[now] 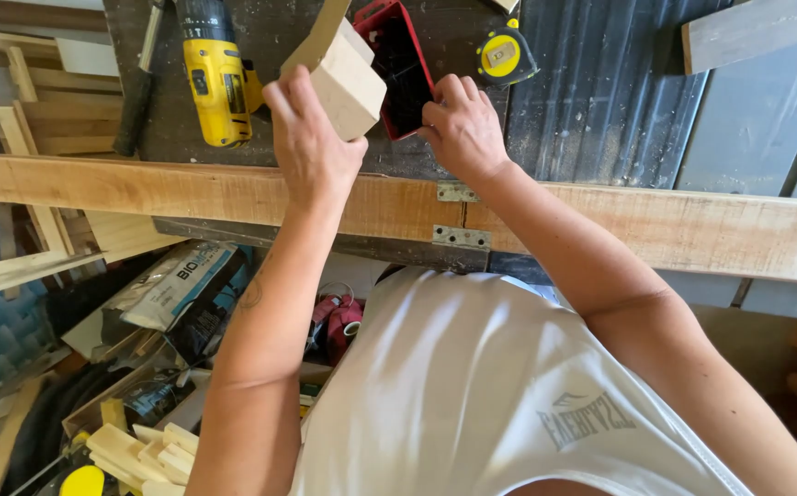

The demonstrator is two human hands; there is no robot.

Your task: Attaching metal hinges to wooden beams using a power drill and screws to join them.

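Note:
My left hand (309, 138) grips a pale wooden block (350, 81), part of a longer wooden piece that runs up out of view, and holds it above the dark workbench (260, 46). My right hand (461, 129) has its fingers in the near end of a red tray (400, 60) with a dark inside; whether they hold anything small I cannot tell. The tray lies right beside the block. Both arms reach over a long rough plank (141, 188) that forms the bench's front edge.
A yellow cordless drill (214, 73) and a hammer (136, 83) lie at the bench's left, a yellow tape measure (505, 55) at the right. Metal hinge plates (459, 237) sit on the plank. Wooden frames (12, 147), bags and wood offcuts (146, 450) crowd the floor at left.

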